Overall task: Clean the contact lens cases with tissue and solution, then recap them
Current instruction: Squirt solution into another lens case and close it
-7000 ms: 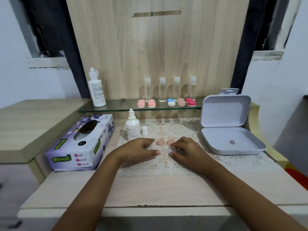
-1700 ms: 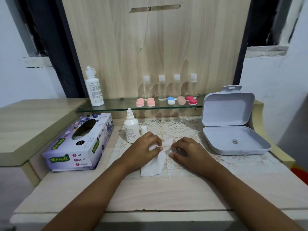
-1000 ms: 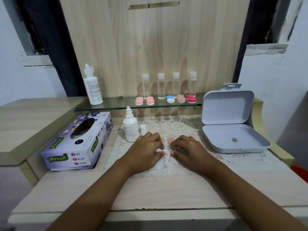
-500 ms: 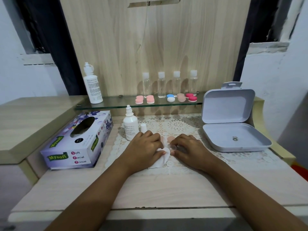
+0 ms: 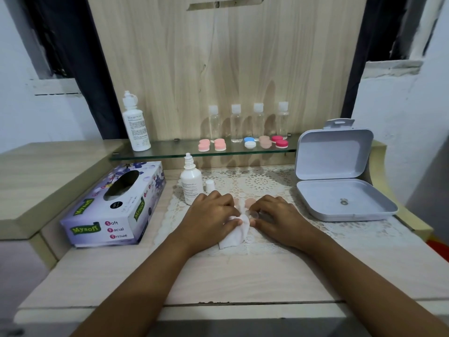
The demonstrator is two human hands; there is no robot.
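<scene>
Centre of frame, on the lace mat point(image 5: 262, 186). The left hand point(image 5: 210, 215) has its fingers curled, with thumb and forefinger pinching a bunched white tissue point(image 5: 237, 233) whose twisted tip points right. The right hand point(image 5: 279, 216) has its fingers curled down, with thumb and forefinger gripping the clear contact lens case point(image 5: 254, 215) against the mat. We see only a sliver of the case between the two hands, so we cannot tell its long axis.

Key relation: the case lies immediately right of the tissue tip, touching it or nearly so. We judge that the left hand does the wiping while the right merely steadies.

The peach caps point(image 5: 250, 203) lie just above the case in the frame, one plain and a second partly behind the tissue. They are nearer the right fingertips, so we expect recapping to fall to that hand.

The solution bottle point(image 5: 192, 184) stands uncapped just above the left hand, its small cap point(image 5: 210, 186) beside it.

Step in hand, as we judge it: wiping a well. Caps not yet on.
</scene>
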